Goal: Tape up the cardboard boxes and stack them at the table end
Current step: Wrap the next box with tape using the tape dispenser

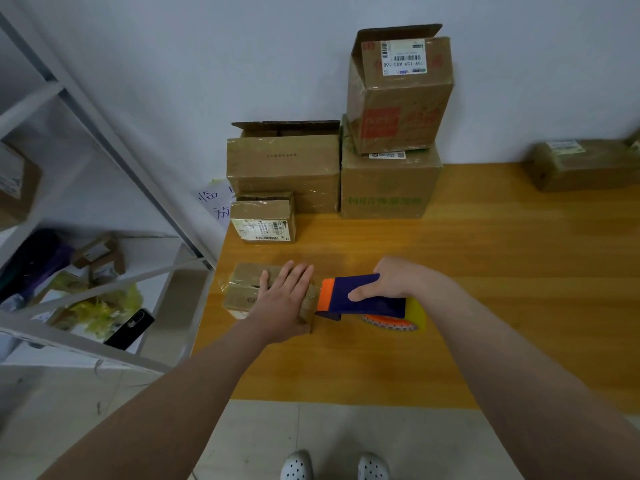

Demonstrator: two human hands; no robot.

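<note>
Box: small flat cardboard box (pixel 246 289), glossy tape over it.
Left hand (pixel 282 303): flat, fingers straight, pressing the box.
Right hand (pixel 398 278): gripping blue-orange plastic tape dispenser (pixel 363 297).

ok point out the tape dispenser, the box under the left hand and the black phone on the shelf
tape dispenser (pixel 374 305), head view, lower part of its blue body
box (pixel 246 277), head view, bare top face near its left end
black phone (pixel 130 329), head view, middle of its body

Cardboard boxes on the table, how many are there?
6: flat box under the left hand, small labelled box behind it, wide box behind that, green-printed box, tall box stacked on it, far-right box. More may hide behind.
</note>
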